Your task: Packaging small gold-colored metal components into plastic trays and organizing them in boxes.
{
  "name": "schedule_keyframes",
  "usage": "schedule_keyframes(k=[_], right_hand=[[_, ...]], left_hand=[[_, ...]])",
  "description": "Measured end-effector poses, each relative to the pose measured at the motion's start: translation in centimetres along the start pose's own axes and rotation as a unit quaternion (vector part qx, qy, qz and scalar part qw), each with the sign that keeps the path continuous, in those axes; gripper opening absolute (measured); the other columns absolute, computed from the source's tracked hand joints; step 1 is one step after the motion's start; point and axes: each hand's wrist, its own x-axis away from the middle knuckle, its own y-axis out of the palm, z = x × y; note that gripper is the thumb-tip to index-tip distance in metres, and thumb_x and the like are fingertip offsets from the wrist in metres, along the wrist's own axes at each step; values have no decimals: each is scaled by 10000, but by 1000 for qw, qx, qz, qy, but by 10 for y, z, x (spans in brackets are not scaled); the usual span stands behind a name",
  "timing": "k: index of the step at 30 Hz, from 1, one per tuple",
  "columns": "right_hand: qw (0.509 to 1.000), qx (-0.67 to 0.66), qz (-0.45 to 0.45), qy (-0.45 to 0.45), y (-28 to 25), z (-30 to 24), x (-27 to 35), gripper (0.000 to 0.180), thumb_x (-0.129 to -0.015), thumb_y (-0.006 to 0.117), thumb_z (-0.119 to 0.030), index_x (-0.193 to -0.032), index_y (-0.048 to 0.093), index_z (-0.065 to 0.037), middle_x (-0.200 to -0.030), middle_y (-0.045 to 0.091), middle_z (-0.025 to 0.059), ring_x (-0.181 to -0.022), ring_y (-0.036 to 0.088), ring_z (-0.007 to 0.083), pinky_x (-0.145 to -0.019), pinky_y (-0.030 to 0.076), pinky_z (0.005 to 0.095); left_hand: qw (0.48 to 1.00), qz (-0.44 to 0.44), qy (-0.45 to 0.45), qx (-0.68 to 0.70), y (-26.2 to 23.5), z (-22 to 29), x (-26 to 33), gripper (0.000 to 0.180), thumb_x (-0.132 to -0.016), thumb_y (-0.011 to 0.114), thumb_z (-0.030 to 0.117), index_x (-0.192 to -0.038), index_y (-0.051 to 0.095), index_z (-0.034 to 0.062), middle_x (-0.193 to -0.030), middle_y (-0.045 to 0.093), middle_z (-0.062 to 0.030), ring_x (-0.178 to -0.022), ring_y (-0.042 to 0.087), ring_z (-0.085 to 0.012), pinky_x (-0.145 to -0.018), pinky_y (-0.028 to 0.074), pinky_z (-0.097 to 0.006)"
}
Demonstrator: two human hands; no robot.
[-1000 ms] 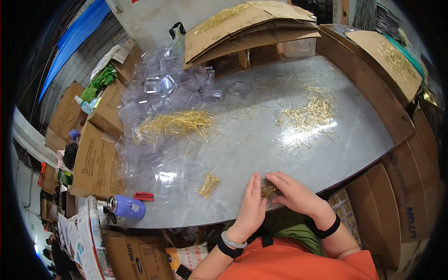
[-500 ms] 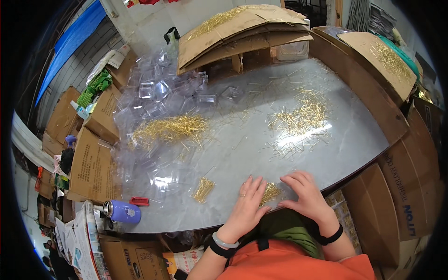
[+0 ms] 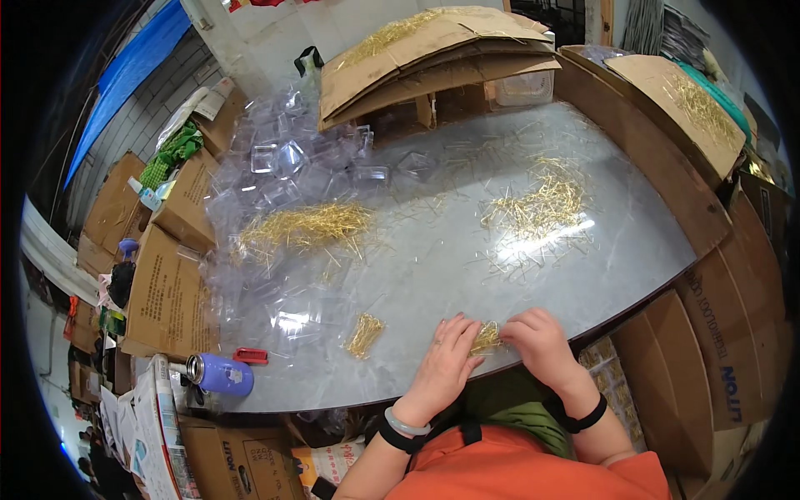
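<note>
A small bundle of thin gold wire hooks (image 3: 486,337) lies near the table's front edge, between my two hands. My left hand (image 3: 446,358) rests along its left side, fingers stretched out and touching it. At its right end, the bent fingers of my right hand (image 3: 537,343) close on the wires; the fingertips are partly hidden. Farther left, a second bundle of gold wire hooks (image 3: 364,335) lies neatly on the grey table (image 3: 408,292). A loose heap of the same wires (image 3: 546,204) spreads over the far right, and another heap (image 3: 312,225) lies left of it.
Clear plastic boxes (image 3: 287,158) pile up on the left. A purple bottle (image 3: 225,375) and a red object (image 3: 250,356) stand near the front left corner. Cardboard sheets (image 3: 433,50) form a raised cover at the back, and a cardboard wall (image 3: 642,150) borders the right side.
My right hand has moved left against the bundle, its fingers going from spread to bent inward. My left hand stays beside the bundle, having shifted slightly.
</note>
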Motion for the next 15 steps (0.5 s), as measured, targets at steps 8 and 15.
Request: schedule_keyframes(k=[8,15], right_hand=[[998,46,30,6,3,-22,16,284,-790,761,-86,-1051,649,-87,-1038,657,73,-998,613,294,-879,472,441],[999,40,8,-24,34,-52,35,396,-780,719,-12,-1167,644,-54,-1203,661,106,-1164,611,292,-1036,437,497]], left_hand=[[994,77,-70,-33,13,10,1,438,-907,682,62,-1310,540,-31,-1291,537,-226,-1265,507,-426,-1039,451,-477],[986,112,-81,-95,15,13,-2,411,-926,672,111,-1301,564,-19,-1265,558,-205,-1184,531,-414,-1006,448,-482]])
